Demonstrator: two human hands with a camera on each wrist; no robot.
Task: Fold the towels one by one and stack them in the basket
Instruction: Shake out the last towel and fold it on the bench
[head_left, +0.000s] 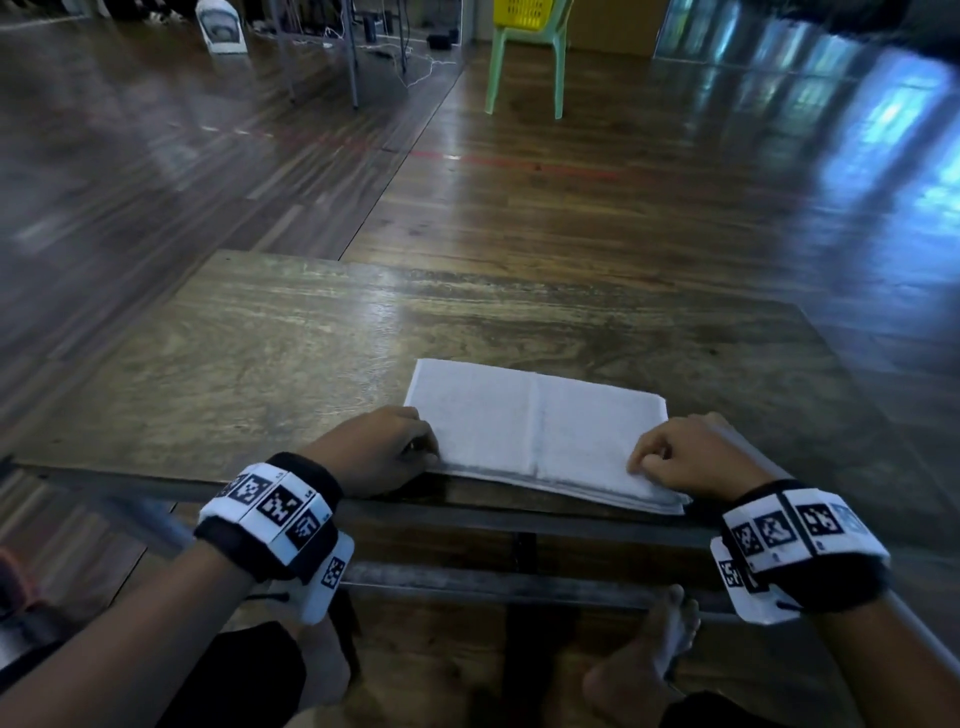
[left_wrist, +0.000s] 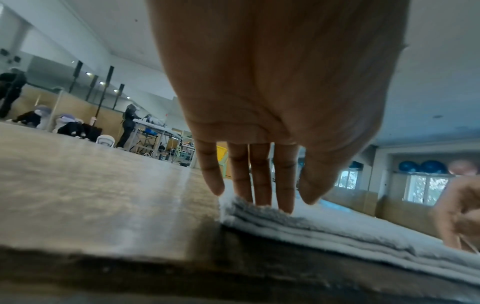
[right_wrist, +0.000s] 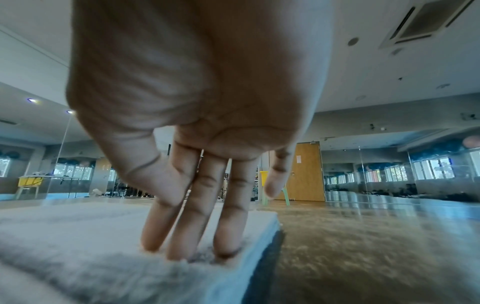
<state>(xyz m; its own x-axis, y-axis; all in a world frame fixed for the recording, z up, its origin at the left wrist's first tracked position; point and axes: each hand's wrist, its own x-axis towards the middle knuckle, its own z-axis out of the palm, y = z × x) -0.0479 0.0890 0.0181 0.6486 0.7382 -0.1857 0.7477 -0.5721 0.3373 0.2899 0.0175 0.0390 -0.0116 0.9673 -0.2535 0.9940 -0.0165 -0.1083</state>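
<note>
A white folded terry towel (head_left: 535, 431) is laid flat at the near edge of the worn wooden table (head_left: 291, 338), long axis running left to right, layered edges facing near. Its near-left corner is touched by straightened fingertips (left_wrist: 259, 185) of the left hand (head_left: 387, 447); nothing is grasped. The near-right corner is pressed by the extended fingers (right_wrist: 197, 216) of the right hand (head_left: 685, 454).

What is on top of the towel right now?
Both hands: the left hand at the towel near left corner, the right hand at its near right corner, fingertips on the cloth. Nothing else lies on it. Between its folded layers is hidden.
</note>
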